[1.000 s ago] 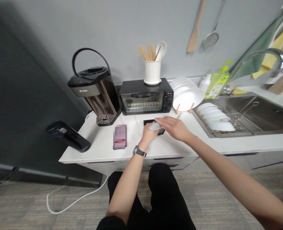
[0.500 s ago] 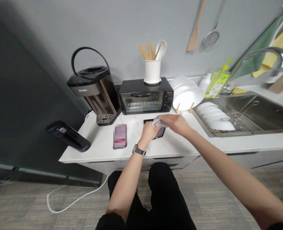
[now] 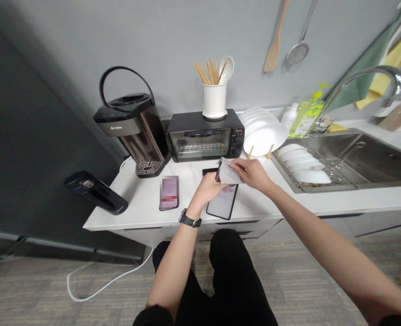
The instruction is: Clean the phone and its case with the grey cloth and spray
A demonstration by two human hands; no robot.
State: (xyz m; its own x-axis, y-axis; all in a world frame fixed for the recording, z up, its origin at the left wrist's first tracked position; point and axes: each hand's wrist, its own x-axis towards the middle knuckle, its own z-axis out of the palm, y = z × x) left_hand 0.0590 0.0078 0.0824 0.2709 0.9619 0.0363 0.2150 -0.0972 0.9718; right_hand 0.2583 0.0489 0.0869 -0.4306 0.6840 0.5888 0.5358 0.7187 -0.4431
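Observation:
My right hand (image 3: pixel 253 174) pinches a thin, light grey cloth (image 3: pixel 228 172) by its right side. My left hand (image 3: pixel 209 185) is closed at the cloth's left edge, on a dark-edged thing (image 3: pixel 218 172) that the cloth mostly covers; its kind I cannot make out. Beneath both hands a flat, black-edged rectangle with a pale, translucent-looking middle (image 3: pixel 221 204) lies on the white counter (image 3: pixel 139 203), its upper part partly hidden by my hands. Left of it lies a phone (image 3: pixel 169 193) with a blurred, pinkish screen.
A black flask (image 3: pixel 96 192) and a drink dispenser (image 3: pixel 135 131) stand at the left. Behind my hands is a toaster oven (image 3: pixel 203 138) bearing a white utensil pot (image 3: pixel 214 99). White plates (image 3: pixel 261 138), a soap bottle (image 3: pixel 307 117) and a sink (image 3: pixel 373 170) with bowls are at the right.
The grey cloth is opened wider between my hands, and the dark edge now shows by my left hand. My left hand has shifted slightly down and left, uncovering more of the black-edged rectangle.

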